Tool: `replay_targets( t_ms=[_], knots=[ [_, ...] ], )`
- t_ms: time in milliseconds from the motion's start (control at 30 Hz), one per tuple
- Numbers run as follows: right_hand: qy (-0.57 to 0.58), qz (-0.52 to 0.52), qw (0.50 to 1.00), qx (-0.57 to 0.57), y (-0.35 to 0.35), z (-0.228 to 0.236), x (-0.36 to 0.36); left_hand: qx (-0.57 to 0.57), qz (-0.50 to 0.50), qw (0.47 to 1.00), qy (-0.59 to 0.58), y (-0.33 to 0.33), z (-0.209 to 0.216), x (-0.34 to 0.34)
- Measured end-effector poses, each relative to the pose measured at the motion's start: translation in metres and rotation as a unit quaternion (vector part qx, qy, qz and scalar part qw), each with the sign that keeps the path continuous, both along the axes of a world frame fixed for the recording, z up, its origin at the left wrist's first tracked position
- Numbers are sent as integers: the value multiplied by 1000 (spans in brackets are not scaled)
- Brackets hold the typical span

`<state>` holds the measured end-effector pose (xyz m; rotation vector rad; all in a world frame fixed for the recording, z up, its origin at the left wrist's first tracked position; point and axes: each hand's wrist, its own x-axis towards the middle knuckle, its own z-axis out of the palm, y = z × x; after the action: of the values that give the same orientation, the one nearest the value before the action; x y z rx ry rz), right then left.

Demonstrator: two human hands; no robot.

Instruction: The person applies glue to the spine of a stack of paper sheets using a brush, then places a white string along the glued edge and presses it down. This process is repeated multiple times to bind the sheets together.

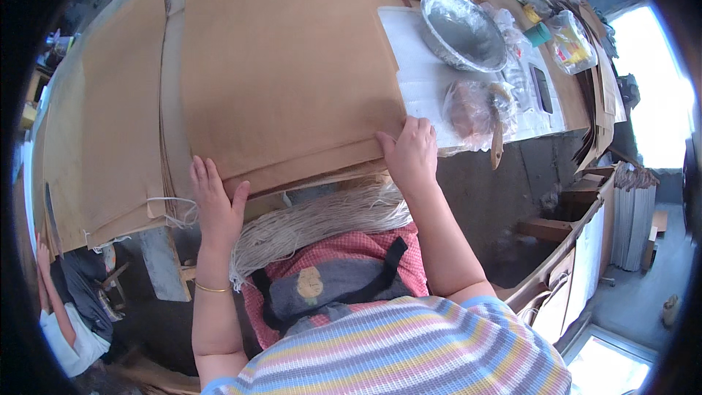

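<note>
A wide stack of brown paper sheets (289,58) lies on the table before me, its near edge showing a folded or offset strip (307,166). At the near left corner rests my left hand (217,197), open, its fingers along the side edge and its thumb apart from them. My right hand (413,152) touches the near right corner, also open, thumb spread on the paper and fingers at the side edge. Below the stack's near edge, a thick bundle of whitish strings (322,221) lies across my lap over a red checked cloth (395,249).
Another brown paper stack (121,102) is on the left. To the right are a plastic-lined metal bowl (463,33), a plastic bag (468,110), a wooden-handled brush (497,139) and a phone (541,89). Another person (69,322) is at far left, a wooden-framed bin (563,263) at right.
</note>
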<state>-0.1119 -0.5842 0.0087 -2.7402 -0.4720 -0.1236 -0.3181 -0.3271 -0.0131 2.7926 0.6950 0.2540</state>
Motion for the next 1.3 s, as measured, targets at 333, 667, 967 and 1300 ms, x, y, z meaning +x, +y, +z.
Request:
replay_targets(
  t_ms=[333, 667, 967, 1300],
  knots=[
    [242, -66, 912, 324, -13, 32, 4, -97, 96, 978, -160, 10, 7, -16],
    [213, 156, 936, 231, 3, 6, -28, -150, 192, 943, -225, 17, 33, -78],
    [518, 280, 735, 336, 247, -6, -114, -8, 327, 907, -266, 253, 61, -219],
    [571, 183, 718, 353, 316, -43, -176, -69, 416, 893, -155, 382, -17, -296]
  ],
)
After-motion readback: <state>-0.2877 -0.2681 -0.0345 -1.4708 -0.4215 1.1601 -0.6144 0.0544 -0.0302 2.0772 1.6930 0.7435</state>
